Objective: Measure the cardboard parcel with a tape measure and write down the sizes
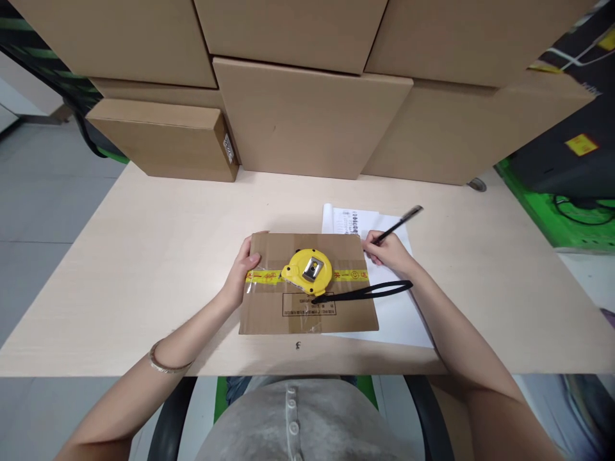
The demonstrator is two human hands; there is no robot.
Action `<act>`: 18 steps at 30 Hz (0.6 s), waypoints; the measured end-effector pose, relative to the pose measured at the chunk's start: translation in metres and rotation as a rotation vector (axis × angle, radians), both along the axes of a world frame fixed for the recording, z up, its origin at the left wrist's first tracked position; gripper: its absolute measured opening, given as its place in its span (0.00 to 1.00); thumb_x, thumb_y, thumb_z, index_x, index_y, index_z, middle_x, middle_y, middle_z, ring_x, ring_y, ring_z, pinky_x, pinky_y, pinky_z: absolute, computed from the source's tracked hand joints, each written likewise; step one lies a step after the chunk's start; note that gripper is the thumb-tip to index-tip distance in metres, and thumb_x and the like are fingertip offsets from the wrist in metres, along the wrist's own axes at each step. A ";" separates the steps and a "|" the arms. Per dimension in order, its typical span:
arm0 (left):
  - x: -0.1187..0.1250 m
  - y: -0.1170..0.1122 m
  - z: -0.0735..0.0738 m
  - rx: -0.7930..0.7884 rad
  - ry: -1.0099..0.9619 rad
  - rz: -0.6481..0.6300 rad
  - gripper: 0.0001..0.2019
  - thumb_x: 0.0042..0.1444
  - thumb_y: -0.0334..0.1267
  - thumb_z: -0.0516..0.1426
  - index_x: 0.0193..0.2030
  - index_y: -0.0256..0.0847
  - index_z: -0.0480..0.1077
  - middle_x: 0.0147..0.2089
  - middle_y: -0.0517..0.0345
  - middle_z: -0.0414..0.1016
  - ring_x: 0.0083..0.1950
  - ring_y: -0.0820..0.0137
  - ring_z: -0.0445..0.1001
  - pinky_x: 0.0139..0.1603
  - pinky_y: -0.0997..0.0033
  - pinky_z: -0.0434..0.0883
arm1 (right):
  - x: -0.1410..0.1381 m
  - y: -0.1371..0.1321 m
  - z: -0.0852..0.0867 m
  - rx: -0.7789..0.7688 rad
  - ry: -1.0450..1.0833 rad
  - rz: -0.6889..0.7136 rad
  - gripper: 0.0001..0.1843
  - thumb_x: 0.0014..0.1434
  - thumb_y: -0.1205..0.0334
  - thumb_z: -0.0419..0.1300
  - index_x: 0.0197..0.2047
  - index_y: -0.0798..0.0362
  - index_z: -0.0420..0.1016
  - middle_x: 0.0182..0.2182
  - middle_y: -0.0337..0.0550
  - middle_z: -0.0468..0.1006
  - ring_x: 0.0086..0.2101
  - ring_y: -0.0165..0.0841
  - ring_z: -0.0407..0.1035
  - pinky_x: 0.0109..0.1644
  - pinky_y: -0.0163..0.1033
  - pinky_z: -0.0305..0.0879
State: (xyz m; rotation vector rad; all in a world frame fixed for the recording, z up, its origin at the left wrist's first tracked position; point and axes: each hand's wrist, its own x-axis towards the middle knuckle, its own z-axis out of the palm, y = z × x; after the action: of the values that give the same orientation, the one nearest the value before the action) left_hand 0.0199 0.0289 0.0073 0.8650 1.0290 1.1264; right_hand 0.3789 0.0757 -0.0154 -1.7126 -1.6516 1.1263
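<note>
A small flat cardboard box [269, 307], sealed with yellow printed tape, lies on the table in front of me. A round yellow tape measure [307, 271] rests on top of it, its black wrist strap [369, 292] trailing to the right. My left hand [241, 272] grips the box's left edge, fingers curled over it. My right hand [390, 253] is closed on a black pen [401, 222], its tip near the box's top right corner, over a white printed sheet [398, 307] that lies partly under the box.
Large cardboard boxes [307, 115] are stacked along the back of the light wooden table [144, 256]. A smaller box [163, 137] sits at the back left. A green-edged surface with cables [576, 211] lies to the right. My lap and chair are below the table's front edge.
</note>
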 end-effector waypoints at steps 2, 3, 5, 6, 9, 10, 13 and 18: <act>0.001 -0.001 -0.001 -0.004 -0.034 0.002 0.28 0.53 0.53 0.64 0.58 0.45 0.70 0.59 0.53 0.79 0.63 0.49 0.75 0.60 0.56 0.72 | 0.004 -0.003 0.008 -0.006 -0.104 -0.004 0.31 0.63 0.32 0.56 0.21 0.46 0.58 0.13 0.34 0.62 0.17 0.28 0.56 0.26 0.39 0.55; 0.001 -0.001 -0.002 -0.006 -0.051 -0.002 0.28 0.53 0.53 0.64 0.59 0.45 0.70 0.59 0.53 0.79 0.63 0.50 0.75 0.60 0.55 0.72 | 0.006 -0.005 0.012 -0.012 -0.163 -0.002 0.32 0.66 0.33 0.54 0.20 0.47 0.57 0.13 0.34 0.61 0.18 0.29 0.56 0.27 0.39 0.55; 0.001 -0.001 -0.005 -0.005 -0.075 -0.018 0.29 0.53 0.53 0.63 0.61 0.46 0.68 0.60 0.53 0.78 0.62 0.49 0.76 0.61 0.54 0.72 | 0.008 -0.009 0.019 -0.032 -0.288 0.009 0.33 0.67 0.35 0.54 0.18 0.47 0.58 0.14 0.37 0.63 0.18 0.30 0.58 0.29 0.40 0.55; 0.001 -0.001 -0.007 0.002 -0.077 -0.026 0.30 0.54 0.53 0.63 0.62 0.46 0.68 0.62 0.52 0.77 0.63 0.49 0.75 0.62 0.52 0.72 | 0.008 -0.011 0.022 -0.040 -0.352 0.015 0.33 0.67 0.37 0.56 0.17 0.48 0.59 0.14 0.38 0.65 0.19 0.31 0.59 0.29 0.40 0.54; -0.002 0.001 -0.013 0.036 -0.045 -0.038 0.33 0.55 0.54 0.63 0.67 0.48 0.66 0.70 0.51 0.72 0.71 0.47 0.70 0.69 0.49 0.68 | 0.005 -0.015 0.026 -0.038 -0.531 0.013 0.32 0.66 0.41 0.59 0.15 0.48 0.62 0.17 0.44 0.71 0.22 0.37 0.65 0.31 0.42 0.54; -0.003 0.002 -0.015 0.058 -0.017 -0.036 0.35 0.56 0.55 0.63 0.68 0.48 0.65 0.73 0.51 0.69 0.74 0.46 0.66 0.72 0.49 0.66 | 0.003 -0.015 0.027 -0.030 -0.580 0.006 0.32 0.66 0.42 0.60 0.15 0.48 0.63 0.18 0.46 0.72 0.23 0.39 0.67 0.32 0.42 0.55; -0.008 0.005 -0.017 0.149 0.085 -0.009 0.38 0.57 0.57 0.64 0.73 0.54 0.63 0.78 0.52 0.63 0.81 0.48 0.55 0.77 0.47 0.60 | -0.003 -0.017 0.035 0.016 -0.689 -0.044 0.30 0.66 0.41 0.60 0.18 0.48 0.66 0.21 0.50 0.76 0.28 0.45 0.72 0.35 0.44 0.58; -0.016 0.008 -0.012 0.329 0.240 -0.015 0.26 0.61 0.56 0.64 0.65 0.55 0.75 0.75 0.53 0.68 0.81 0.49 0.56 0.82 0.43 0.50 | -0.034 -0.032 0.078 0.314 -0.648 -0.099 0.27 0.73 0.38 0.49 0.37 0.48 0.78 0.36 0.52 0.83 0.35 0.45 0.76 0.39 0.46 0.63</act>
State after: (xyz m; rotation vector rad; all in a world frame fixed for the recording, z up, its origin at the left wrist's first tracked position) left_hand 0.0042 0.0365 -0.0043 1.2934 1.0437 1.2191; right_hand 0.3444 0.0433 0.0625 -2.0301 -1.9438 0.2345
